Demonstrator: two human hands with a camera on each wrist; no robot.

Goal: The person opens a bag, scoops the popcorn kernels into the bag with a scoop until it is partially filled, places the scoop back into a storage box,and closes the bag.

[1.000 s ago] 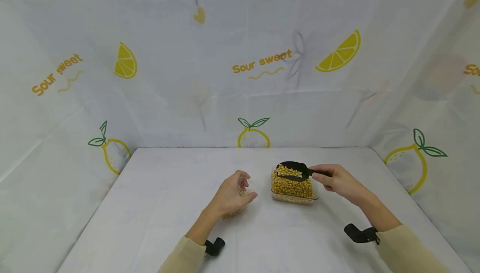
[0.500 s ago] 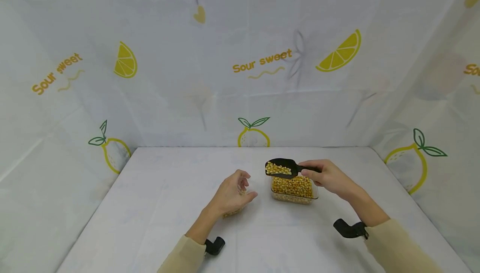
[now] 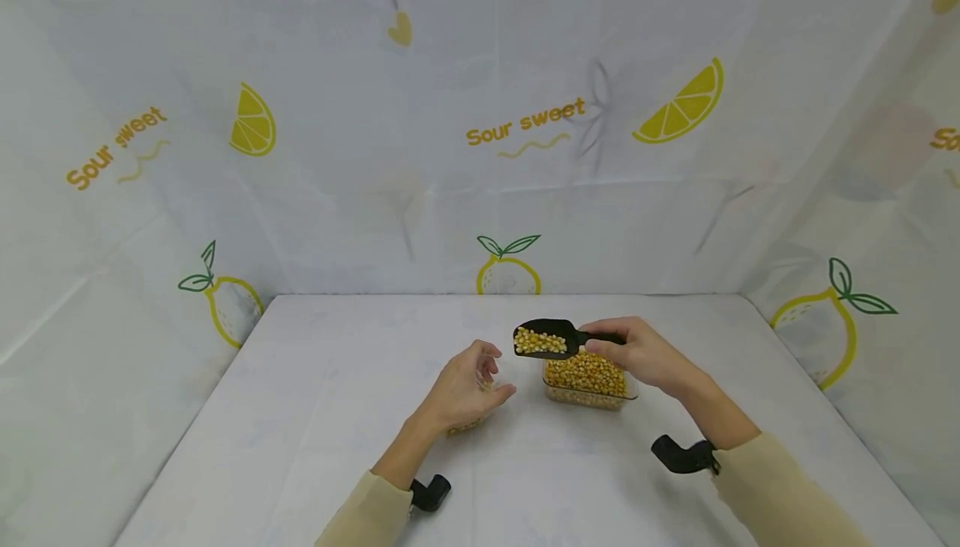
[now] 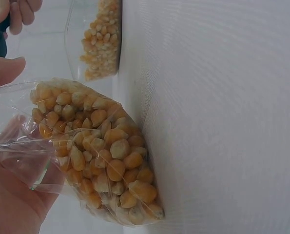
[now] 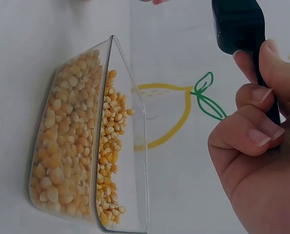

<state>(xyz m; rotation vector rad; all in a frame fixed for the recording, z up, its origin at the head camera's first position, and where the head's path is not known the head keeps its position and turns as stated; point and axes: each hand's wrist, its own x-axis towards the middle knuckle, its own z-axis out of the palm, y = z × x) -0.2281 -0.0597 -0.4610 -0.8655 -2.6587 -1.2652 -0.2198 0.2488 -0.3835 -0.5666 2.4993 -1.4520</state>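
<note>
My right hand (image 3: 643,355) grips the handle of a black scoop (image 5: 240,24), its fingers wrapped round it. Yellow corn kernels (image 3: 542,342) lie in the scoop, which is held level above the left part of a clear rectangular container (image 3: 588,399). A heap of corn (image 3: 585,372) fills much of that container. To its left, my left hand (image 3: 463,390) curves round the upper part of a clear plastic bag (image 4: 101,151). Corn kernels bulge in the bag's lower part, close to the table in the left wrist view. From the head, the hand hides most of the bag.
A white cloth covers the table (image 3: 337,380). Behind it and at both sides hang white sheets (image 3: 375,197) printed with lemons. A black wrist mount (image 3: 682,454) juts from the right sleeve, and another black mount (image 3: 431,493) from the left.
My right hand has carried the loaded scoop up and left, from over the container's middle toward my left hand. The left hand and bag have stayed in place.
</note>
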